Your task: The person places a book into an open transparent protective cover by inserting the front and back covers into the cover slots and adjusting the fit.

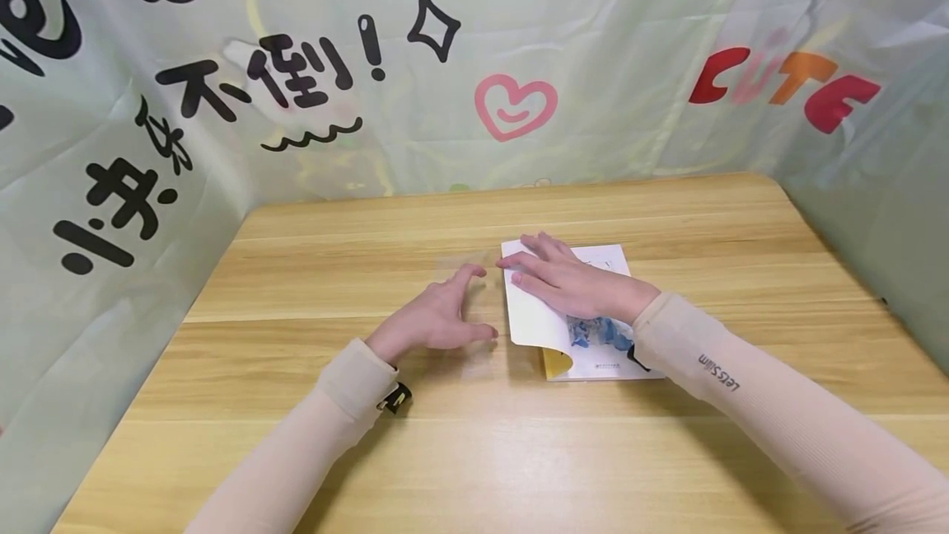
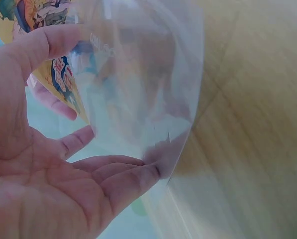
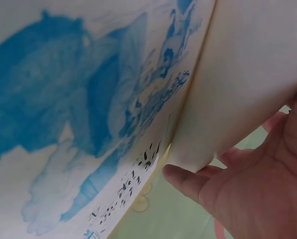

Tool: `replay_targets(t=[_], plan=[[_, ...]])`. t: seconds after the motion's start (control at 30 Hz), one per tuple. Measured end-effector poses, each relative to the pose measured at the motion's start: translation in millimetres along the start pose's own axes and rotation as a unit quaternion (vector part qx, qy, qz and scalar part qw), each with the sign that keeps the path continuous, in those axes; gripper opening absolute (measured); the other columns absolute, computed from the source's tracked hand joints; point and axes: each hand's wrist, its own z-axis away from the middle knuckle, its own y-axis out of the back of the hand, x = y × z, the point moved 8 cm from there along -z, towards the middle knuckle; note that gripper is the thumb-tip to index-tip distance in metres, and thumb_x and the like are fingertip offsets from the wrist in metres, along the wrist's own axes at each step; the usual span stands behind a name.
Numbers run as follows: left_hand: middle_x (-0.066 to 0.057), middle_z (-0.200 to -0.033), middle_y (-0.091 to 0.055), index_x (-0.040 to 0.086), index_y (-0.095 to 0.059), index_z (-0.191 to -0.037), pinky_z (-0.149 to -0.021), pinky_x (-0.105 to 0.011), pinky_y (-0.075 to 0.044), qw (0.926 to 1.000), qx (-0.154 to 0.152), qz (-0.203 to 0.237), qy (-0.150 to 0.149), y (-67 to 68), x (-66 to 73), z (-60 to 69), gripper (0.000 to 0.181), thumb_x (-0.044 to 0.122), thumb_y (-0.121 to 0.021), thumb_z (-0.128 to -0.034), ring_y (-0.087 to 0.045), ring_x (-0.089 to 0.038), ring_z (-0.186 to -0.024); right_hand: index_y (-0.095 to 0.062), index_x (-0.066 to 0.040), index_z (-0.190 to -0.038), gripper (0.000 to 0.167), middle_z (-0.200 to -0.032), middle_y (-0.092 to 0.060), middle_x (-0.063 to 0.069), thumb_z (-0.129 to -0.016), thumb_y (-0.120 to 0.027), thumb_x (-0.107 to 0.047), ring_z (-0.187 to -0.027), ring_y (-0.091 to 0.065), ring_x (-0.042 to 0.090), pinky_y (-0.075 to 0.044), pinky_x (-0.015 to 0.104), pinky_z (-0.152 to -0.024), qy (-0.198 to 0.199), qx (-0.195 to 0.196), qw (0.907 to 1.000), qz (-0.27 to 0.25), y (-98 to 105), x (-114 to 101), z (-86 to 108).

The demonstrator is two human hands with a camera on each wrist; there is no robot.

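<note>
The book (image 1: 604,357) is lying on the worktop (image 1: 296,270), its cover (image 1: 537,320) opening leftward under the right hand (image 1: 567,283), fingers outstretched, while the wide-spread left hand (image 1: 433,316) is touching clear plastic film (image 2: 153,64), apparently for jacketing, next requiring cover-to-film alignment.

On the pale green fabric backdrop (image 1: 615,39), red, pink and orange letters (image 1: 799,75) are spelling "CUTE" at two o'clock; bold black characters (image 1: 292,72) are reading "不倒!" at ten and "小快" at nine. Upside-down dark print (image 1: 719,372) is showing "LetsSlim" at four, on a pinkish-beige fabric sleeve (image 1: 771,414). In the right wrist view, black characters (image 3: 123,194) near seven, on a white paper page with blue drawings (image 3: 19,189), are appearing too blurred.
</note>
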Motion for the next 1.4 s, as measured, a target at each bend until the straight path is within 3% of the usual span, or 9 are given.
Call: replay_targets(t=[0.23,0.47,0.97,1.27,1.4], plan=[[-0.030,-0.160,-0.050,0.024,-0.027,-0.166,-0.120,-0.064,-0.044,0.9999,-0.001,0.014,0.005,1.0,-2.2,1.3,0.097,0.044,-0.083,-0.0896,-0.051,-0.046,-0.148,-0.042,-0.030,-0.165,0.055,-0.182,-0.003,0.019,-0.114,-0.039,-0.052,-0.166,0.015,0.047,-0.012,0.084,-0.124,0.000,-0.012,0.9999,0.006,-3,2,0.4],[-0.029,-0.158,-0.053,0.026,-0.027,-0.165,-0.117,-0.064,-0.046,0.9999,0.000,0.013,0.011,0.7,-3.4,1.6,0.097,0.047,-0.083,-0.0893,-0.051,-0.046,-0.148,-0.040,-0.022,-0.166,0.063,-0.181,-0.002,0.023,-0.111,-0.051,-0.051,-0.165,0.012,0.052,-0.018,0.085,-0.121,0.007,-0.011,0.9997,0.018,-5,2,-0.1],[-0.030,-0.158,-0.053,0.024,-0.027,-0.166,-0.118,-0.063,-0.046,0.9998,0.001,0.020,0.003,0.3,-4.7,1.6,0.097,0.046,-0.083,-0.0898,-0.054,-0.045,-0.146,-0.045,-0.014,-0.156,0.055,-0.179,-0.005,0.029,-0.113,-0.046,-0.049,-0.165,0.011,0.052,-0.016,0.081,-0.124,0.008,0.001,0.9997,0.023,-9,6,-1.1],[-0.026,-0.144,-0.064,0.024,-0.028,-0.166,-0.114,-0.058,-0.050,0.9998,0.000,0.022,0.001,0.9,-4.1,2.3,0.097,0.044,-0.084,-0.0895,-0.063,-0.038,-0.133,-0.049,-0.011,-0.155,0.053,-0.177,-0.008,0.033,-0.114,-0.049,-0.044,-0.164,0.007,0.055,-0.021,0.079,-0.125,0.013,-0.008,0.9976,0.068,-13,1,1.6],[-0.026,-0.148,-0.061,0.022,-0.026,-0.167,-0.117,-0.058,-0.049,0.9997,-0.002,0.025,-0.002,0.4,-3.4,2.4,0.098,0.044,-0.083,-0.0898,-0.062,-0.038,-0.136,-0.049,-0.010,-0.155,0.054,-0.176,-0.008,0.033,-0.114,-0.049,-0.045,-0.164,0.006,0.055,-0.022,0.077,-0.126,0.009,-0.015,0.9965,0.081,-16,-1,0.1]])
